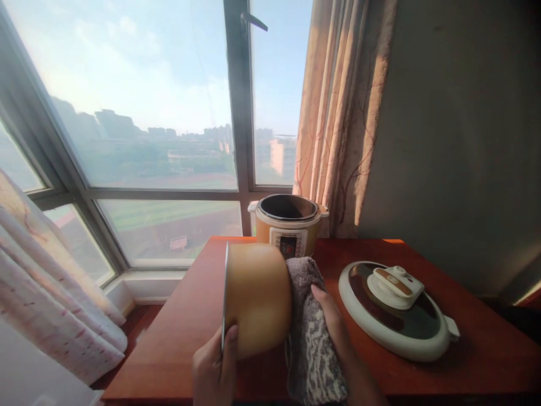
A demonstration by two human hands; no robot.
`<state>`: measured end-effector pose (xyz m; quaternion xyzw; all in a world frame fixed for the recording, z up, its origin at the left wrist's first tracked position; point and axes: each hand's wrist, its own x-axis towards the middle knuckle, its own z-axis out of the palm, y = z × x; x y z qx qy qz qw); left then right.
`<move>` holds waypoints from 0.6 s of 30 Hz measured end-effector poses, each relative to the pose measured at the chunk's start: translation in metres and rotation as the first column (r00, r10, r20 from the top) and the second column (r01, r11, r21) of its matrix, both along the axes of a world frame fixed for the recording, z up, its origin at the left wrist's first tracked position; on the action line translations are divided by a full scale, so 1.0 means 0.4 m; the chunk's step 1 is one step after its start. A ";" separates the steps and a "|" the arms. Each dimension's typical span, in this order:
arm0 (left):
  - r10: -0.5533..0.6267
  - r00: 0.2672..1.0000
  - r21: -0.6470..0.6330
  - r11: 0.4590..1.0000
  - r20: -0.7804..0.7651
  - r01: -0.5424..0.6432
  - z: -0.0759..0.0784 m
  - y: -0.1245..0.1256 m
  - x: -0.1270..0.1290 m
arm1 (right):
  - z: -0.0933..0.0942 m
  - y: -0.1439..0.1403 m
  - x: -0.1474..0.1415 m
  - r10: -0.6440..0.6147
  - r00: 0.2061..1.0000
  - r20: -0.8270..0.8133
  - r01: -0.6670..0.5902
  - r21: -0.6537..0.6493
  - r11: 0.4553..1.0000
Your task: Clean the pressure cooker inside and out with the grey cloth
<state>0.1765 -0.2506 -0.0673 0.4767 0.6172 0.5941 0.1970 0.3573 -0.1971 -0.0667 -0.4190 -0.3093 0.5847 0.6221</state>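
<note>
A gold-coloured inner pot [257, 299] is tipped on its side above the table, its rim facing left and its base facing right. My left hand [217, 361] grips the rim at the lower left, thumb on the outer wall. In my right hand [333, 321] is a grey and white patterned cloth [315, 349], held against the pot's base. Most of the right fingers are hidden behind the cloth. Behind the pot stands an electric pressure cooker [264, 231] with its top uncovered and a control panel in front.
The cooker's lid [359, 327], white with a dark centre and a raised handle, lies on the reddish wooden table [169, 344] at the right. Windows [169, 113] fill the left and back, with curtains [338, 113] beside a grey wall.
</note>
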 end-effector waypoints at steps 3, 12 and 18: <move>-0.061 0.998 -0.049 0.997 -0.028 0.060 0.014 0.012 -0.029 | 0.010 -0.009 -0.013 0.034 0.994 -0.100 -0.035 -0.003 0.999; 0.029 0.999 -0.065 0.998 0.036 -0.027 0.036 0.003 -0.093 | -0.041 0.044 0.045 0.069 0.981 -0.184 -0.086 -0.086 0.993; 0.068 0.997 -0.074 0.995 -0.030 -0.070 0.029 0.011 -0.148 | -0.048 0.076 0.043 0.120 0.975 -0.188 -0.134 -0.068 0.989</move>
